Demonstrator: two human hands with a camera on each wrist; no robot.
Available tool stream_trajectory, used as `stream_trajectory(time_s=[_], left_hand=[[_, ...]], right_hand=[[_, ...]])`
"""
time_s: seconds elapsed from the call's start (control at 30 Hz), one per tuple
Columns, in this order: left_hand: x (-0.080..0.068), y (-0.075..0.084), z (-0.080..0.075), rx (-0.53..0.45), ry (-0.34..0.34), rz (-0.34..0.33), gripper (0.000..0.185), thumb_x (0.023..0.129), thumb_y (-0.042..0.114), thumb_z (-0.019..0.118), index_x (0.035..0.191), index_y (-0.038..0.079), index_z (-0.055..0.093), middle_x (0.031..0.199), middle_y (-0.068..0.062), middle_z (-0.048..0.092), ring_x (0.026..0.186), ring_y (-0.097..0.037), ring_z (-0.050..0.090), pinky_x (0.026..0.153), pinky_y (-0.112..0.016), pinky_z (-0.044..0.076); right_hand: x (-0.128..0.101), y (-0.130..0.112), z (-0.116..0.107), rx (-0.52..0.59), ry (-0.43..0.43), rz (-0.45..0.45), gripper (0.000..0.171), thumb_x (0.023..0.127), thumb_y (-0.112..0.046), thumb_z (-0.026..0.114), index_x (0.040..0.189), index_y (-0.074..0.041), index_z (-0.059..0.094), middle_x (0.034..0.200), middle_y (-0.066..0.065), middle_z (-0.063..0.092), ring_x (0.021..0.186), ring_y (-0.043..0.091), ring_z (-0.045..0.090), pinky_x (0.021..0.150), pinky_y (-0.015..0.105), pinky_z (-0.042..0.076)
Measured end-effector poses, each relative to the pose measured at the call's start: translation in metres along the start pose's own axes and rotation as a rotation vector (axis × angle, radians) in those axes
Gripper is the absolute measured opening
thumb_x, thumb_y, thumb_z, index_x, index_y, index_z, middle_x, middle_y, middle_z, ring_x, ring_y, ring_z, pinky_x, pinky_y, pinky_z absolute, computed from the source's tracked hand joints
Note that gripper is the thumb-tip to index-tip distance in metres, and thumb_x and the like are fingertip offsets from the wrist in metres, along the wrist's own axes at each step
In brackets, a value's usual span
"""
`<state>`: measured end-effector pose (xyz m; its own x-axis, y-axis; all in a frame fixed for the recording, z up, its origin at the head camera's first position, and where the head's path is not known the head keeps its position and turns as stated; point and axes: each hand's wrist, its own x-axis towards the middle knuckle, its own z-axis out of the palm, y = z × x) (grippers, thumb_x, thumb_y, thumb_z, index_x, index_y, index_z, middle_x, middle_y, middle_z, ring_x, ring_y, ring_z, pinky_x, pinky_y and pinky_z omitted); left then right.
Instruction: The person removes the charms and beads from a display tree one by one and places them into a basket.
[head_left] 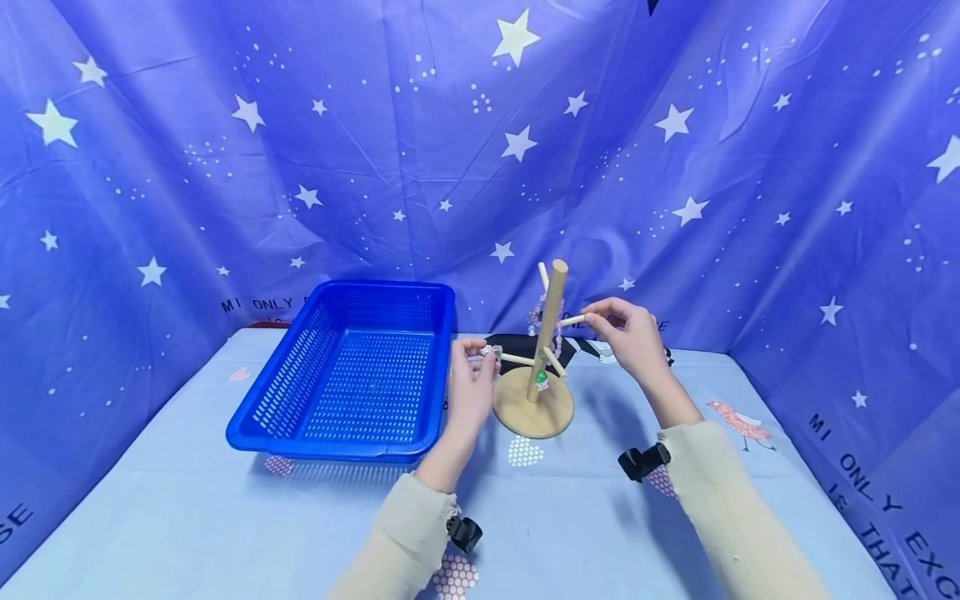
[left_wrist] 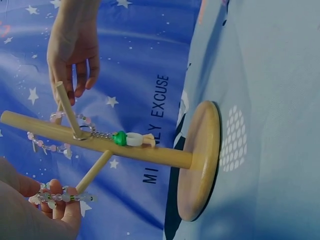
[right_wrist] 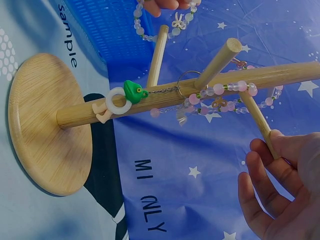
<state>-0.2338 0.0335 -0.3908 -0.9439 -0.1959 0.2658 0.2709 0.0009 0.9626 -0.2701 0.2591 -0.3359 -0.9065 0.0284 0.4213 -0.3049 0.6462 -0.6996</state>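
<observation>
A wooden stand with a round base and an upright post carries several slanting pegs. My left hand pinches a clear beaded bracelet at the tip of the low left peg; whether the peg passes through its loop I cannot tell. Thumb and fingers of my right hand grip the end of the right peg. Pink beaded bracelets hang on the stand. From the front peg dangles a keychain with a green-topped figure.
Left of the stand sits a blue perforated basket, close beside my left forearm. A light blue patterned cloth covers the table. Behind hangs a blue curtain with white stars.
</observation>
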Motion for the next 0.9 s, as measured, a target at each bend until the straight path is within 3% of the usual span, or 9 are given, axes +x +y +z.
stream_trajectory(time_s=[0.2, 0.5, 0.63, 0.73, 0.9], left_hand=[[0.000, 0.003, -0.004, 0.014, 0.021, 0.040, 0.017, 0.098, -0.001, 0.055, 0.115, 0.000, 0.051, 0.113, -0.021, 0.061, 0.092, -0.034, 0.069, 0.081, -0.031, 0.060], [0.002, 0.011, -0.010, -0.027, 0.006, 0.069, 0.017, 0.097, -0.001, 0.055, 0.114, -0.003, 0.052, 0.111, -0.023, 0.063, 0.095, -0.037, 0.069, 0.083, -0.039, 0.061], [0.003, 0.017, -0.015, -0.009, -0.007, 0.070, 0.017, 0.096, 0.002, 0.059, 0.112, -0.002, 0.057, 0.107, -0.021, 0.066, 0.093, -0.032, 0.068, 0.077, -0.033, 0.061], [0.003, 0.023, -0.019, -0.014, -0.024, 0.065, 0.017, 0.095, 0.003, 0.062, 0.111, -0.001, 0.061, 0.105, -0.021, 0.067, 0.094, -0.036, 0.067, 0.072, -0.026, 0.058], [0.002, 0.029, -0.025, -0.028, -0.052, 0.079, 0.017, 0.094, 0.004, 0.064, 0.110, -0.001, 0.063, 0.104, -0.021, 0.068, 0.090, -0.029, 0.068, 0.072, -0.019, 0.057]], right_hand=[[0.000, -0.001, 0.000, -0.003, -0.003, -0.002, 0.023, 0.098, -0.023, 0.064, 0.108, -0.004, 0.073, 0.095, 0.023, 0.073, 0.069, -0.005, 0.058, 0.063, 0.014, 0.051], [0.000, 0.000, 0.000, 0.005, -0.002, -0.007, 0.022, 0.098, -0.022, 0.064, 0.108, -0.005, 0.073, 0.095, 0.021, 0.074, 0.068, -0.004, 0.058, 0.061, 0.016, 0.050], [0.000, 0.000, 0.000, 0.004, -0.001, -0.006, 0.022, 0.098, -0.022, 0.064, 0.108, -0.005, 0.073, 0.094, 0.021, 0.073, 0.067, -0.003, 0.058, 0.060, 0.016, 0.048], [0.000, 0.000, 0.000, -0.001, -0.002, 0.000, 0.023, 0.098, -0.023, 0.064, 0.108, -0.005, 0.073, 0.095, 0.021, 0.073, 0.067, -0.003, 0.057, 0.059, 0.017, 0.047], [-0.003, 0.000, 0.000, -0.008, -0.006, 0.013, 0.023, 0.098, -0.024, 0.064, 0.109, -0.005, 0.073, 0.095, 0.021, 0.074, 0.070, 0.007, 0.061, 0.058, 0.018, 0.047]])
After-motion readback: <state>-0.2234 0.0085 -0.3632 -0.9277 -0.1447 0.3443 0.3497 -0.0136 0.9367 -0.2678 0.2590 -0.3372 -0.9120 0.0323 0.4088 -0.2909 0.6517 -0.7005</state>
